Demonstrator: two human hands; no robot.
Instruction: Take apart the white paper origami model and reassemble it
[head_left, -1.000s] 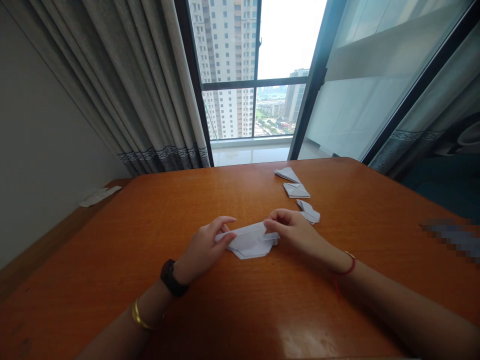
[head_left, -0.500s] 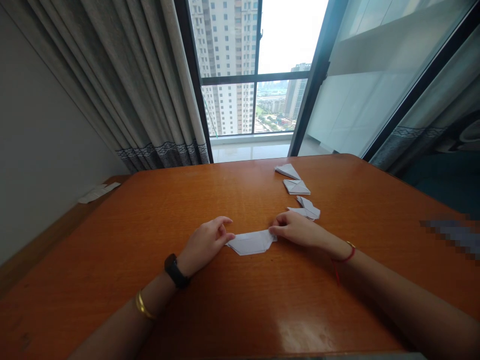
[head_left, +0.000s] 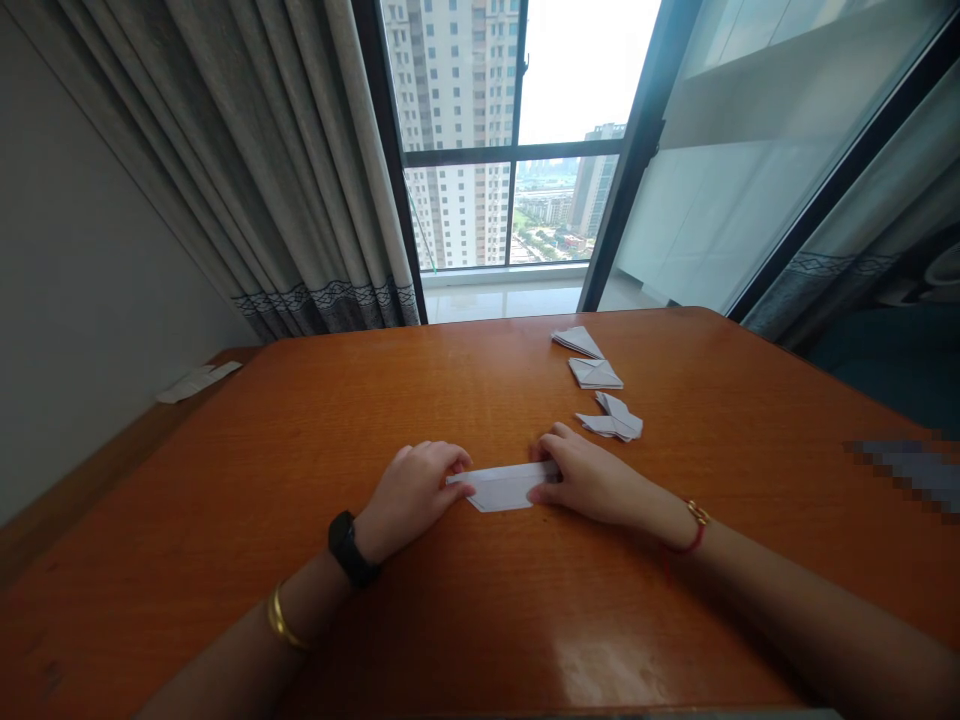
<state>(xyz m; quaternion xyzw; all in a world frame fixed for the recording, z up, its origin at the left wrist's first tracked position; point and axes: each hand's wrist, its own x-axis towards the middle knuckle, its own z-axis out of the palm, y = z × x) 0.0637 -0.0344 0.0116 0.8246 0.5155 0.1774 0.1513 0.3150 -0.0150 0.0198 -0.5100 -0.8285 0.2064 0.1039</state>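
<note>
A folded white paper [head_left: 504, 488] lies low over the wooden table, its long straight edge at the back and its narrower edge toward me. My left hand [head_left: 417, 494] pinches its left end, thumb in front and fingers behind. At the right end, my right hand [head_left: 586, 478] grips the paper between thumb and curled fingers. Just beyond my right hand rests a folded paper piece [head_left: 613, 418] with pointed parts. Farther back are a flat folded paper [head_left: 595, 374] and a narrow triangular one [head_left: 577, 342].
The wooden table [head_left: 360, 400] reaches toward a window. White paper strips [head_left: 199, 382] lie on a ledge at the far left. Grey curtains [head_left: 300, 180] hang behind the table's left side. A pixelated patch covers something at the right edge.
My left fingers have closed onto the paper's left end. My right thumb has shifted toward the paper's front, and my right hand has moved slightly nearer me, uncovering more of the pointed folded piece.
</note>
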